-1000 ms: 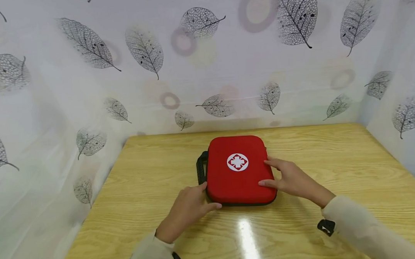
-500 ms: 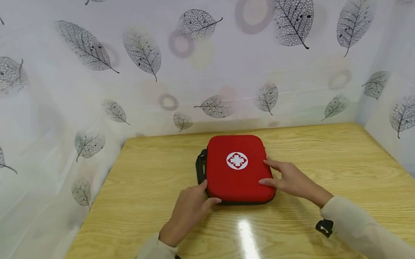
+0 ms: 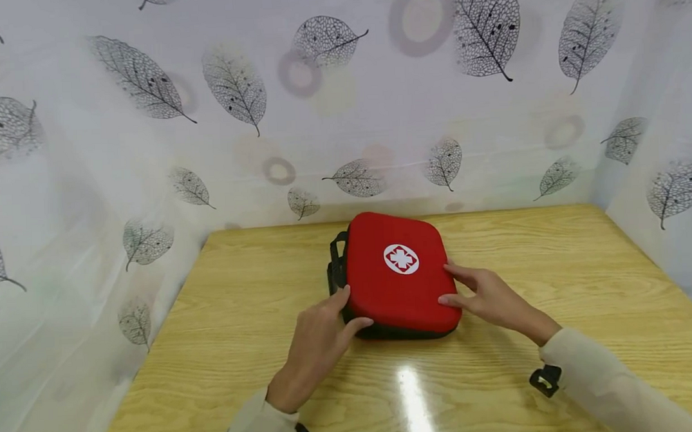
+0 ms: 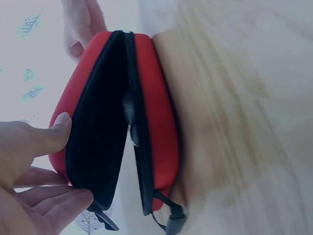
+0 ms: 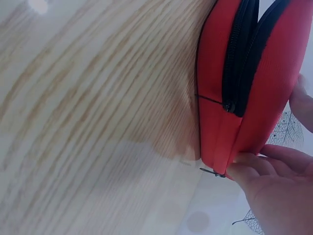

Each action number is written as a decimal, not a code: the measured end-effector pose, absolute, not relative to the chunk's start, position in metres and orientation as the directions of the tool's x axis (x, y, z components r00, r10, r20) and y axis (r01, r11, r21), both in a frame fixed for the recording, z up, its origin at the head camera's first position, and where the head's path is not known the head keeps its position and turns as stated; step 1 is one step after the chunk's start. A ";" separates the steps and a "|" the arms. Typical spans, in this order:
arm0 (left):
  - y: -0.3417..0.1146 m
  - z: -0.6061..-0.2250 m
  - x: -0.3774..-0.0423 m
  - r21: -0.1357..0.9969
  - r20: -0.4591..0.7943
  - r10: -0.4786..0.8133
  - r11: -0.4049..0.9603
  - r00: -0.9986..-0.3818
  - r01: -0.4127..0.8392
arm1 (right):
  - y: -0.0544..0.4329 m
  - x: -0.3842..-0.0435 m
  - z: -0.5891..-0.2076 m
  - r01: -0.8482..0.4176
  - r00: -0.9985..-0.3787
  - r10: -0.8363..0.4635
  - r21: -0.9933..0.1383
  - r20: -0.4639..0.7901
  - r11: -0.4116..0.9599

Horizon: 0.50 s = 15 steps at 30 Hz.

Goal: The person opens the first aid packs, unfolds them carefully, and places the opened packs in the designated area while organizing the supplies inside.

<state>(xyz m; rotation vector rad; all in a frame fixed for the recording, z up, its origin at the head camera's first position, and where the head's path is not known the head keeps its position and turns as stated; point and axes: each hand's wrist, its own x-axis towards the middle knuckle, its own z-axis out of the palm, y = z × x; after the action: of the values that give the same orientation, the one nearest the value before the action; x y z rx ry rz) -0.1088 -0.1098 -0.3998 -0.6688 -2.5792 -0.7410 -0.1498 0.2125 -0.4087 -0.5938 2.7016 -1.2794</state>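
Note:
A red first aid case (image 3: 393, 298) with a white cross emblem lies on the wooden table, its lid tilted up along the left side. My left hand (image 3: 316, 340) grips the raised lid's left edge near the front corner. The left wrist view shows a dark gap between the lid (image 4: 80, 93) and the base (image 4: 159, 112). At the hinged right side, my right hand (image 3: 494, 300) holds the case, thumb on top and fingers along the edge. Black carrying handles (image 3: 338, 261) stick out on the left. The case's contents are mostly hidden.
The wooden table (image 3: 239, 285) extends around the case, with a bright light reflection in front. Leaf-patterned sheeting (image 3: 341, 113) hangs behind and along both sides. Zipper pulls (image 5: 230, 105) show at the case's seam.
My left hand has lifted the left side of the lid, so the lid tilts to the right and the case gapes. My right hand has stayed at the right edge.

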 end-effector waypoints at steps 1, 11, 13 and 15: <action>-0.109 -0.398 -0.109 0.396 0.481 0.334 0.742 -0.810 0.541 | 0.214 -0.150 -0.409 -0.298 -0.921 -0.381 -0.767 0.076 0.568; -0.096 -0.382 -0.108 0.461 0.544 0.301 0.673 -0.783 0.578 | 0.224 -0.153 -0.410 -0.272 -0.920 -0.388 -0.799 0.053 0.537; -0.094 -0.378 -0.108 0.463 0.559 0.297 0.663 -0.774 0.589 | 0.226 -0.153 -0.407 -0.281 -0.917 -0.395 -0.794 0.056 0.539; -0.091 -0.376 -0.108 0.465 0.571 0.294 0.654 -0.766 0.597 | 0.228 -0.153 -0.405 -0.287 -0.915 -0.399 -0.787 0.057 0.546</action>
<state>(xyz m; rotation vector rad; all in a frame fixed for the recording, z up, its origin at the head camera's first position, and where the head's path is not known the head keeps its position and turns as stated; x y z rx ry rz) -0.1078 -0.0907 -0.3756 -0.6974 -2.4215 -0.9088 -0.1533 0.2282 -0.4047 -0.5911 2.6473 -1.3110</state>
